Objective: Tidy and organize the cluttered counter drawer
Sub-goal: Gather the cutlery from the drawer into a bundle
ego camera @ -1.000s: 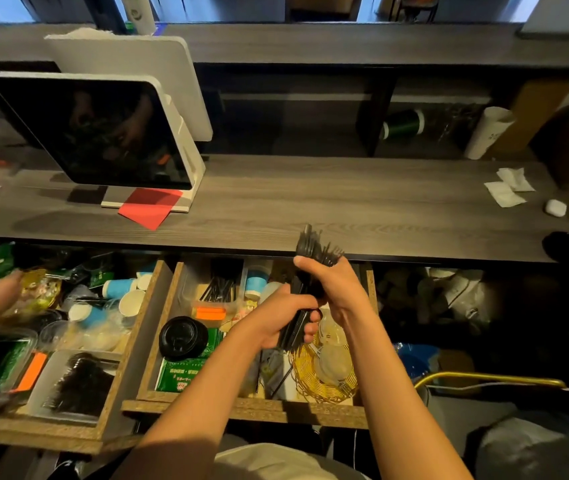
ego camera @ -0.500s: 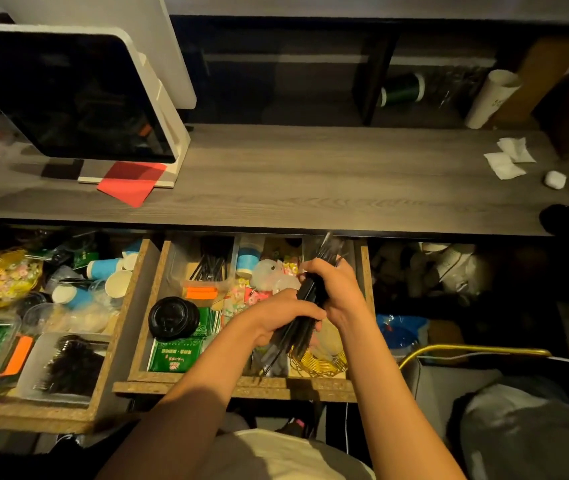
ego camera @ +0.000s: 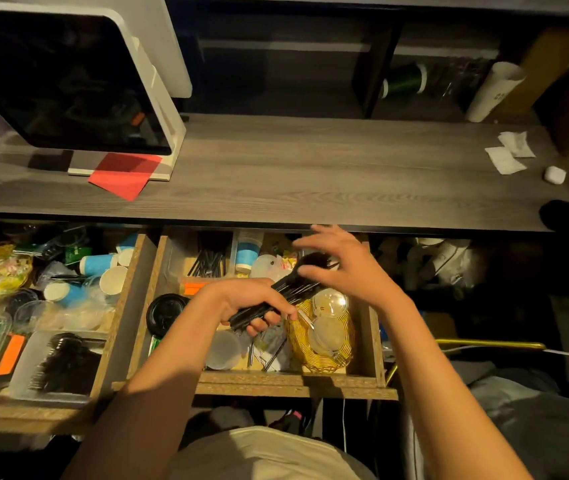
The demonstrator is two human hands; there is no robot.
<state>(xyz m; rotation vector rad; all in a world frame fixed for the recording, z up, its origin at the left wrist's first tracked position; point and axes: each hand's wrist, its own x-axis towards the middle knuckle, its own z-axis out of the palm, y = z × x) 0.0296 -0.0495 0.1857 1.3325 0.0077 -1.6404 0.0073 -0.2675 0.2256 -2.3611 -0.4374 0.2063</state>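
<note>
Left hand (ego camera: 255, 306) grips black fork bundle (ego camera: 290, 289) above gold basket (ego camera: 322, 344) in drawer (ego camera: 293, 382); right hand (ego camera: 341, 268) spread, fingers over bundle's tines

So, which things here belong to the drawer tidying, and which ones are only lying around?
Job:
- black forks, gripped by left hand
- right hand, open over them
- open drawer
- gold basket

Lying about:
- screen
- red paper
- tissues

Dim warm light over a grey wood-grain counter (ego camera: 310, 174), dark shelf cubbies (ego camera: 276, 74) behind it, white-framed screen (ego camera: 68, 81) at left, shadowed space below at right.
</note>
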